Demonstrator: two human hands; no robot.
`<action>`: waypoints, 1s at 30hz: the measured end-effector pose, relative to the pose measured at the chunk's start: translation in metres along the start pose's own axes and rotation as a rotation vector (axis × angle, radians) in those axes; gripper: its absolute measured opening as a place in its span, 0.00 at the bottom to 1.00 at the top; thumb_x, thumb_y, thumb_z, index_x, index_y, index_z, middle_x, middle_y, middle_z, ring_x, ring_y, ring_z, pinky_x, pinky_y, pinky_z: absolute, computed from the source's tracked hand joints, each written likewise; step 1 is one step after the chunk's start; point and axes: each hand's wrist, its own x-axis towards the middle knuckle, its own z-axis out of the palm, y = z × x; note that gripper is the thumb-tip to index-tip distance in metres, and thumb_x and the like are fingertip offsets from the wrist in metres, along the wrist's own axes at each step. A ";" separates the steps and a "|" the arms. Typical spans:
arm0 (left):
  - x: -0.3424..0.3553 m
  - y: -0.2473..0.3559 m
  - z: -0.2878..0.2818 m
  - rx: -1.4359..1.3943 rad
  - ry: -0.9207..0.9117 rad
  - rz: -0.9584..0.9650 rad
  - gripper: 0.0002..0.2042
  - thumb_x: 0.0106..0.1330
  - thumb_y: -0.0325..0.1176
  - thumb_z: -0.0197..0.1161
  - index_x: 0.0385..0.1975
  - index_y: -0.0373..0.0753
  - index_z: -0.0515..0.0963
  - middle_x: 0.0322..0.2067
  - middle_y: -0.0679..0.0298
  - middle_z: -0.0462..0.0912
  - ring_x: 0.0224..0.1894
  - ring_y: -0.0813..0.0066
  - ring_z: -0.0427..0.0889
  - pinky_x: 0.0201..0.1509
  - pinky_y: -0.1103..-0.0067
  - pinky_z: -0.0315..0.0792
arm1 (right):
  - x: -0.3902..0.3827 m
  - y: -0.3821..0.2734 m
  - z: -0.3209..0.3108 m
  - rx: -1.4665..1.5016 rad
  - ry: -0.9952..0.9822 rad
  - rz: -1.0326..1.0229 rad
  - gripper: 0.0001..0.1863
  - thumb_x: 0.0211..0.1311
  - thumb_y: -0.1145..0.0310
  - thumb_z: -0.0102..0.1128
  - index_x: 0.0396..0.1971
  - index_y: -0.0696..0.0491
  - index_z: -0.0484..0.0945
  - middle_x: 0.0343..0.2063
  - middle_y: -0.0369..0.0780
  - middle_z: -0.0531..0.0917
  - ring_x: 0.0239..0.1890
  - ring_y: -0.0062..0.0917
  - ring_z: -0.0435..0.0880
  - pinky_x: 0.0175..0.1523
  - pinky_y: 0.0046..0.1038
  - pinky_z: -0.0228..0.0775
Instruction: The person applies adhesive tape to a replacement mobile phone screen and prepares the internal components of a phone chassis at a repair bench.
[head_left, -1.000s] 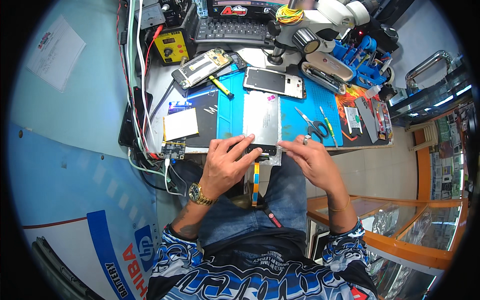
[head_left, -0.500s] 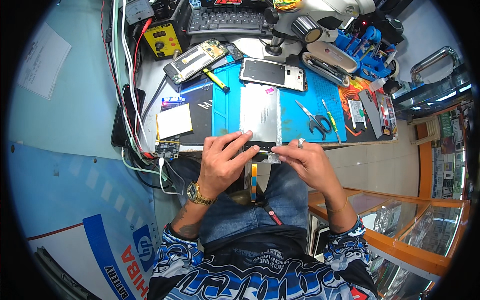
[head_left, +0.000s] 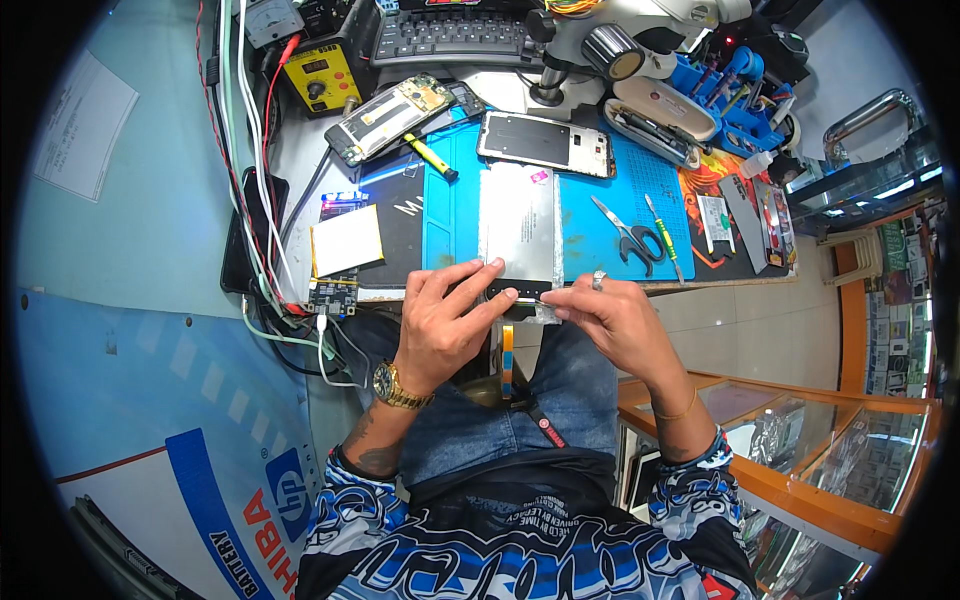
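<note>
A phone screen panel [head_left: 525, 225] with a silver back lies lengthwise before me, its near end reaching over the table's front edge. Around its sides shows clear plastic film [head_left: 557, 255]. An orange flex cable [head_left: 508, 362] hangs below that near end. My left hand [head_left: 440, 322] holds the panel at its lower left, two fingertips pressing on the silver back and the black strip. At the strip's right end my right hand [head_left: 607, 315] is closed in a pinch; what lies between its fingertips is too small to make out.
Scissors [head_left: 640, 245] and a green-yellow tool [head_left: 663, 238] lie right of the panel on the blue mat [head_left: 590, 215]. Beyond it rests a phone frame [head_left: 545, 145]. Leftward are an opened phone [head_left: 388, 118], a yellow cutter [head_left: 432, 158] and a white battery [head_left: 347, 242]. A microscope stand [head_left: 550, 85] rises behind.
My right fingertips have shifted very slightly at the strip's right end, where a bright spot now shows. My left hand has stayed in place.
</note>
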 end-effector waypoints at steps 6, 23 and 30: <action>0.001 0.001 -0.001 -0.001 -0.002 -0.002 0.18 0.49 0.25 0.72 0.42 0.49 0.88 0.52 0.65 0.87 0.51 0.67 0.83 0.49 0.71 0.67 | -0.001 -0.003 0.000 -0.054 0.022 -0.032 0.12 0.59 0.72 0.68 0.44 0.50 0.87 0.27 0.42 0.83 0.30 0.38 0.82 0.35 0.36 0.73; 0.002 0.001 -0.002 0.007 -0.016 0.004 0.17 0.50 0.25 0.73 0.42 0.49 0.87 0.52 0.65 0.86 0.51 0.67 0.82 0.48 0.70 0.68 | -0.010 -0.002 0.010 -0.234 0.060 -0.114 0.19 0.52 0.77 0.65 0.46 0.49 0.86 0.29 0.38 0.78 0.34 0.34 0.79 0.36 0.35 0.74; 0.001 0.000 -0.002 0.006 -0.021 0.006 0.18 0.50 0.25 0.73 0.42 0.49 0.87 0.52 0.65 0.86 0.51 0.66 0.82 0.49 0.70 0.68 | -0.008 -0.005 0.009 -0.264 0.066 -0.136 0.18 0.54 0.76 0.64 0.46 0.49 0.85 0.31 0.38 0.79 0.36 0.34 0.80 0.36 0.36 0.74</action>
